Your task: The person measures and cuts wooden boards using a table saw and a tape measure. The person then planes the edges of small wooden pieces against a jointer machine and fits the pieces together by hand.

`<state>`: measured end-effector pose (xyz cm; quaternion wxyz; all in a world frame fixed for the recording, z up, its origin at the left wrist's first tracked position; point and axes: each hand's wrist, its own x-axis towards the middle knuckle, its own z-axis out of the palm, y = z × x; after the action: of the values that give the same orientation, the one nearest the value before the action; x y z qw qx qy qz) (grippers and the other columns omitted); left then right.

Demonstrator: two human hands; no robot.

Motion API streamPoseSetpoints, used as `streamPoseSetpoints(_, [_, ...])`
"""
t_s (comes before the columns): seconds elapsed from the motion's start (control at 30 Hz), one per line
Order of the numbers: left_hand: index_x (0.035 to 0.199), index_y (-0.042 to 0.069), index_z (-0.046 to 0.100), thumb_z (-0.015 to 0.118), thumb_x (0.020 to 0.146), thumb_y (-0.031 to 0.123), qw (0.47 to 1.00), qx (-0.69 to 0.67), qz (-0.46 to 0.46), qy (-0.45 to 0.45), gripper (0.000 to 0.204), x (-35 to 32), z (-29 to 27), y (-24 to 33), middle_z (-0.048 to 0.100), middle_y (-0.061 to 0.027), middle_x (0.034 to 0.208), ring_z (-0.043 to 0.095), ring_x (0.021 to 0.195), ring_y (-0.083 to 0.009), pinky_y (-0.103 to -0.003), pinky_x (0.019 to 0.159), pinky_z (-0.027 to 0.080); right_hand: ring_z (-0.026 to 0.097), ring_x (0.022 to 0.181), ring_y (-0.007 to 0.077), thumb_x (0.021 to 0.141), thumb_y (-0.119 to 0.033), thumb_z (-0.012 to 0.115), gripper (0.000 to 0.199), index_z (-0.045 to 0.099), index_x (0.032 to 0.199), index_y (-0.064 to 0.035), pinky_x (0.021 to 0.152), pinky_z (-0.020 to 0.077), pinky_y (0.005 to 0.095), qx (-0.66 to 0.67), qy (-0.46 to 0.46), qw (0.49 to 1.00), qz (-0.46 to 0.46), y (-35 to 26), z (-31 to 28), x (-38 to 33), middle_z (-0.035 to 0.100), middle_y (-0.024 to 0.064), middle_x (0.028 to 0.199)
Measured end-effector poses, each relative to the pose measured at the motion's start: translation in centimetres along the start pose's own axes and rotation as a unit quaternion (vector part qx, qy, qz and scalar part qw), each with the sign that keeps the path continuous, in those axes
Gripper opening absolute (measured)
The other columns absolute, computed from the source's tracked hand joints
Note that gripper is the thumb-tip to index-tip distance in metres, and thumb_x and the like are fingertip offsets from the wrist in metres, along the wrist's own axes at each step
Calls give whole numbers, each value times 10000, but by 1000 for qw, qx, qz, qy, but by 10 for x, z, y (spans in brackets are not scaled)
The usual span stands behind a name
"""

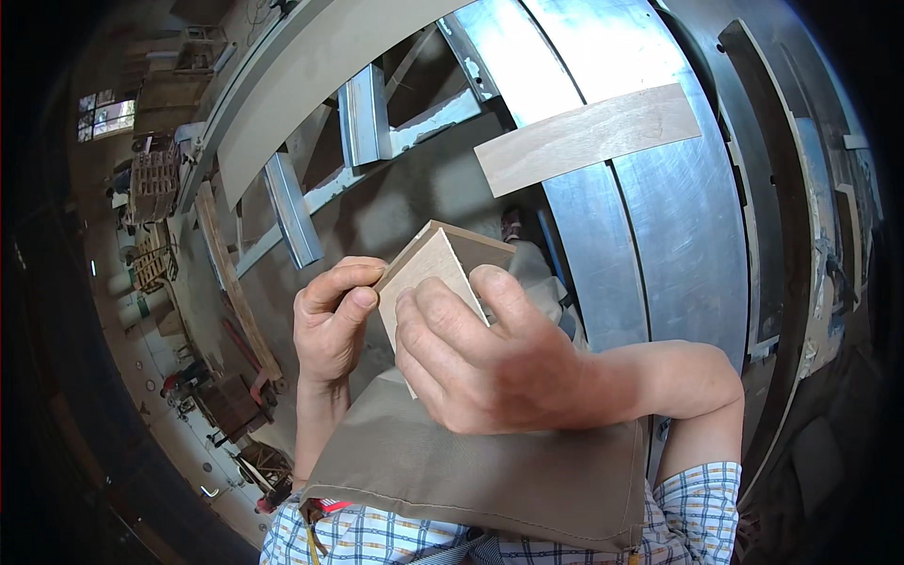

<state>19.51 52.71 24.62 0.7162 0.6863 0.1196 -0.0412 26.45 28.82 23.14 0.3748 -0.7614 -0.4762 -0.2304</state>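
Note:
Both my hands hold a small light plywood piece [436, 264] close in front of me, above my lap. My left hand [330, 325] pinches its left edge between thumb and fingers. My right hand [471, 358] lies over its lower right part, fingers curled on the face and thumb along the right edge. The piece's lower end is hidden behind my right hand. Below the hands are my grey-brown trousers [452, 471] and a checked shirt [377, 537].
A longer plywood strip [589, 137] lies on the metal saw table [659, 226] ahead on the right. Grey metal rails [363, 118] and a concrete floor [395, 207] lie beyond. Wooden pallets [155, 184] and clutter stand at the far left.

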Motion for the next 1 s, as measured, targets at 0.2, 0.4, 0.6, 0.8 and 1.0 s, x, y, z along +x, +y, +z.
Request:
streamPoseSetpoints(0.2, [1195, -48, 755, 741, 998, 29, 1000, -8, 4, -4, 212, 1, -5, -5, 726, -195, 1204, 675, 1105, -237, -372, 1003, 520, 618, 993, 257, 811, -237, 674, 210, 735, 822, -37, 768, 464, 409, -16, -18, 1000, -11, 0, -2, 2, 683, 93, 919])
streamPoseSetpoints(0.4, [1195, -44, 753, 743, 1000, 37, 999, -48, 17, -12, 212, 2, -7, -15, 719, -192, 1211, 672, 1115, -242, -376, 1004, 522, 615, 1006, 264, 819, -243, 670, 230, 767, 848, -37, 797, 475, 427, -35, -57, 997, -35, -4, -4, 11, 700, 94, 928])
streamPoseSetpoints(0.6, [1204, -19, 755, 753, 1006, 64, 993, -119, -1, -11, 214, 2, -12, -36, 712, -174, 1238, 673, 1119, -230, -377, 1002, 533, 616, 1005, 253, 796, -264, 665, 209, 755, 796, -76, 859, 455, 460, -98, -53, 992, -53, -11, 6, 16, 703, 61, 896])
streamPoseSetpoints(0.8, [1196, -5, 757, 740, 1016, 61, 979, -184, -85, 17, 192, -5, -31, -54, 723, -176, 1250, 696, 1110, -234, -368, 982, 568, 611, 952, 265, 781, -264, 662, 226, 762, 802, -62, 856, 455, 457, -141, -123, 979, -75, -20, 11, 30, 669, 74, 847])
streamPoseSetpoints(1.0, [1190, 6, 757, 717, 1027, 47, 975, -209, -67, 42, 173, -6, -23, -53, 726, -190, 1255, 703, 1116, -234, -373, 982, 586, 602, 935, 268, 778, -250, 667, 211, 760, 796, -61, 865, 442, 464, -169, -121, 975, -83, -24, 23, 30, 653, 73, 823])
